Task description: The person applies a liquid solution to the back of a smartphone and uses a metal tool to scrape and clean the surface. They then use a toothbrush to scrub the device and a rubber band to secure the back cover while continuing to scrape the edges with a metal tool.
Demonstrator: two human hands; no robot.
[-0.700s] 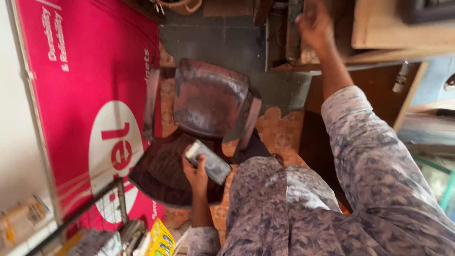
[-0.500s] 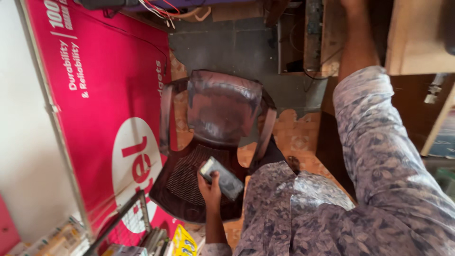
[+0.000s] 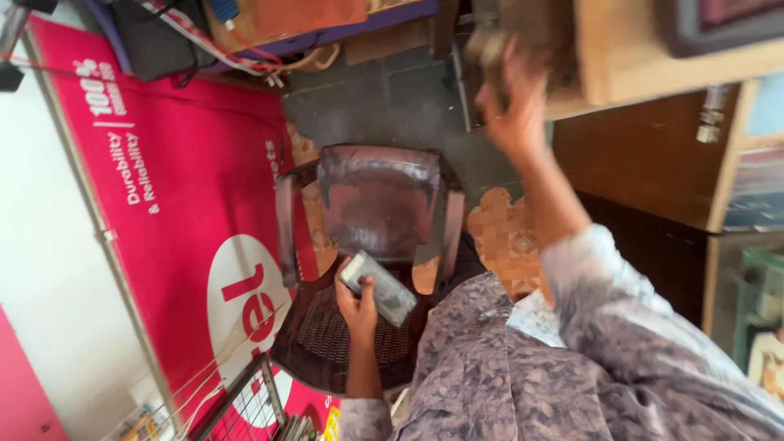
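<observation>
Your left hand is closed around one phone, fingers wrapped on its near edge and the thumb side under it. The phone's long axis runs diagonally, from up-left of that hand down to its right, with the flat face turned up toward you. It lies wholly in the left hand, so this is the nearer hand by far.

Your right hand is raised well apart, up and to the right of the left hand, at the lower edge of a wooden shelf. Motion blur hides the fingers; you cannot tell whether they are spread or gripping. A small blurred object sits just above that hand and cannot be identified.

Directly beyond the left hand stands one dark plastic chair, its seat under the phone and its back further away. To the left of the left hand lies one pink banner. Count: one phone, one chair, one banner, two hands.
</observation>
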